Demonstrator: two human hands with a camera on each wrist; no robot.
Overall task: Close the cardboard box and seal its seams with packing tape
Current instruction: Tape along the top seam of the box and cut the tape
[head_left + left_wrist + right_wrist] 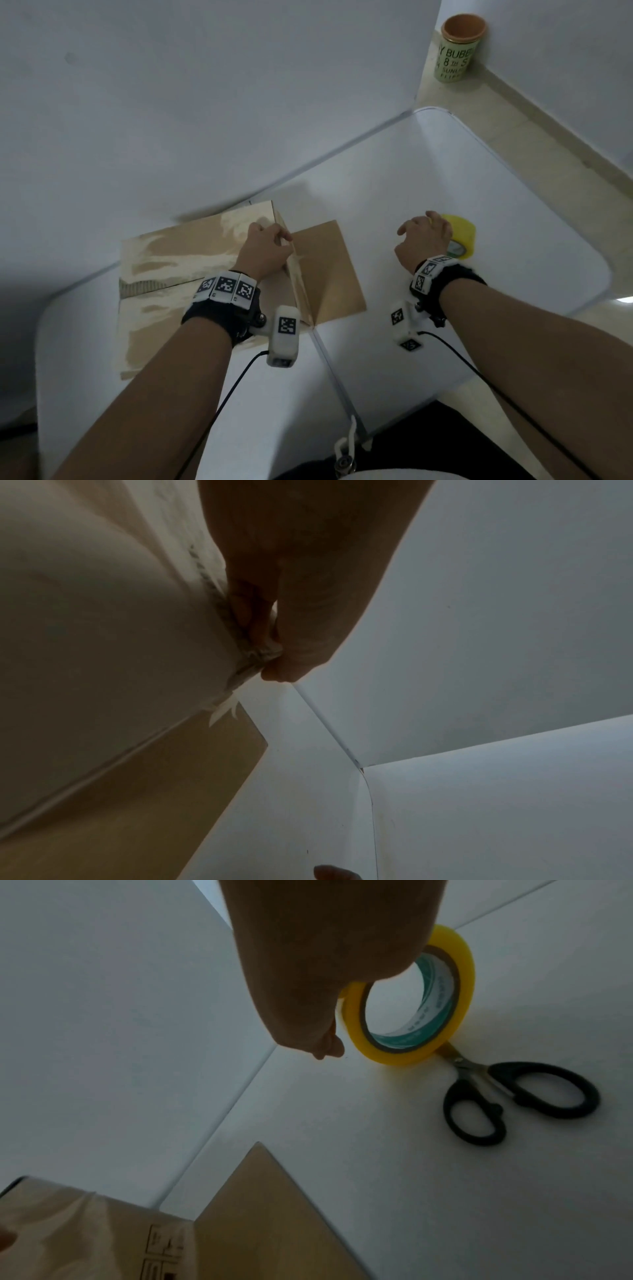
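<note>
A brown cardboard box (178,274) with torn old-tape marks on its closed top flaps sits on the white table (445,171). One side flap (325,267) lies folded out to the right. My left hand (274,240) curls over the box's right top edge. In the left wrist view its fingers (253,620) and thumb pinch the flap's edge. My right hand (424,233) grips a yellow packing tape roll (460,236) from above. The roll (411,1001) stands on its edge on the table, to the right of the box (85,1231).
Black-handled scissors (514,1096) lie beside the tape roll, their blades under it. A white wall runs close behind the box. A green cup (457,51) stands on the floor at the far right. The table's rounded right edge (596,274) is near the tape.
</note>
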